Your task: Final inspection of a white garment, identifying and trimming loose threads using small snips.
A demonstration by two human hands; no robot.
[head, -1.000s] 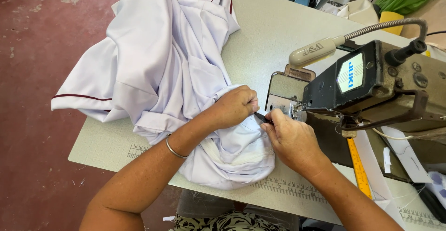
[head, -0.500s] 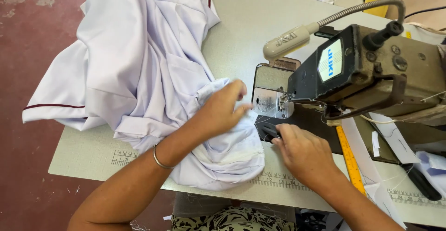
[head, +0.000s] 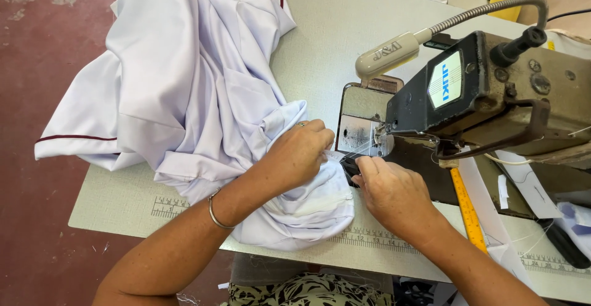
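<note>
While my left hand [head: 300, 152] lies closed on the bunched white garment [head: 184, 90] on the table [head: 123, 204], my right hand [head: 389, 189] pinches its edge beside a small dark tool [head: 348, 165], just before the sewing machine [head: 492, 103].

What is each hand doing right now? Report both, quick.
Left hand: closed, gripping the bunched white garment beside the sewing machine.
Right hand: fingers curled, pinching a small dark piece at the garment's edge.
</note>
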